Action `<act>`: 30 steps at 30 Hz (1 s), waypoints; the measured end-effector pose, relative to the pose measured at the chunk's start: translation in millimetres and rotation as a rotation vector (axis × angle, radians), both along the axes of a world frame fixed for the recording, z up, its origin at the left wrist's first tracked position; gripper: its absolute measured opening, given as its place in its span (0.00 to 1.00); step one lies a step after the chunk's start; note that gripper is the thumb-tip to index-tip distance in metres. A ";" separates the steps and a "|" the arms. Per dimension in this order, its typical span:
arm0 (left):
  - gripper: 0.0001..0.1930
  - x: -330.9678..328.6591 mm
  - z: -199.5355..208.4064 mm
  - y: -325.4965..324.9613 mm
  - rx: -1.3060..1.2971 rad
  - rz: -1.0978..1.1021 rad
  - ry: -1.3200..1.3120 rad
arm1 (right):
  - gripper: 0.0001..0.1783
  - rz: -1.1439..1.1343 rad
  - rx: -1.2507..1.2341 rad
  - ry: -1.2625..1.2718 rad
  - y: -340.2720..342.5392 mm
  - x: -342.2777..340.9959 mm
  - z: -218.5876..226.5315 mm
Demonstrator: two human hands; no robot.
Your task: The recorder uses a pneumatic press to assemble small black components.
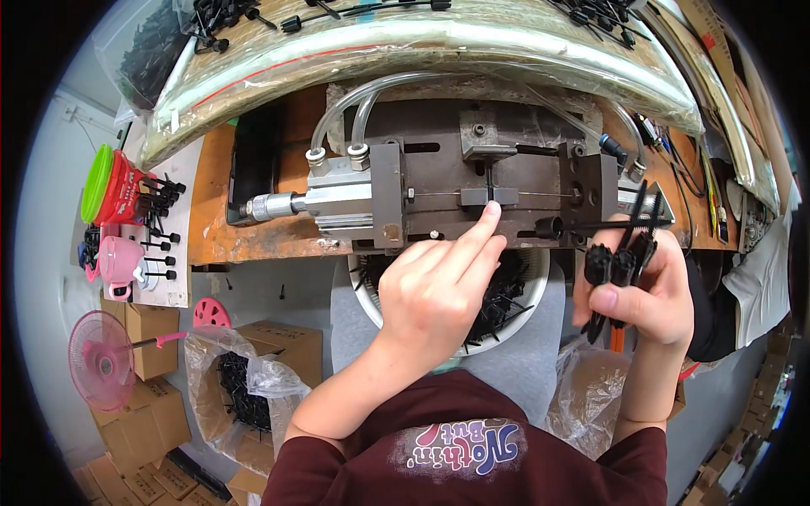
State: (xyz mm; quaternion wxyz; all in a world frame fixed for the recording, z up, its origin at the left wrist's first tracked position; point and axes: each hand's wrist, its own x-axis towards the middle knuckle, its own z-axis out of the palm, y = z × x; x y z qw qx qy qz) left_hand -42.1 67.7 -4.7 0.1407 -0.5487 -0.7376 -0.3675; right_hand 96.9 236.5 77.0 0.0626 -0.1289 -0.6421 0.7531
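My left hand (434, 282) reaches over the front of a dark metal fixture (439, 221). Its index finger is stretched out, with the tip at two small grey blocks (506, 197) in the middle, where a thin dark rod stands between them. I see nothing held in that hand, though its palm side is hidden. At the fixture's right end, my right hand (650, 291) is closed round several black mascara wands (623, 266). Their caps and bristle ends stick out in different directions, and one wand (591, 225) points left toward the fixture.
Clear air hoses (371, 88) run to metal cylinders (337, 202) at the fixture's sides. A white basket (364, 295) of black wands sits below my hands. Beyond is a plastic-wrapped shelf (422, 46) with more wands. At left are a pink fan (101, 360) and a lined box (207, 371).
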 end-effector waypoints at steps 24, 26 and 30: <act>0.17 -8.6 38.0 -35.6 0.208 -0.540 -0.653 | 0.14 -0.013 -0.372 0.224 -16.3 9.5 -33.3; 0.17 -6.1 30.7 -35.0 0.184 -0.372 -0.565 | 0.14 -0.121 -0.263 0.198 -16.3 10.0 -36.3; 0.15 -6.6 9.9 -18.8 0.060 -0.143 -0.167 | 0.12 -0.394 0.058 0.216 -27.9 7.8 -34.9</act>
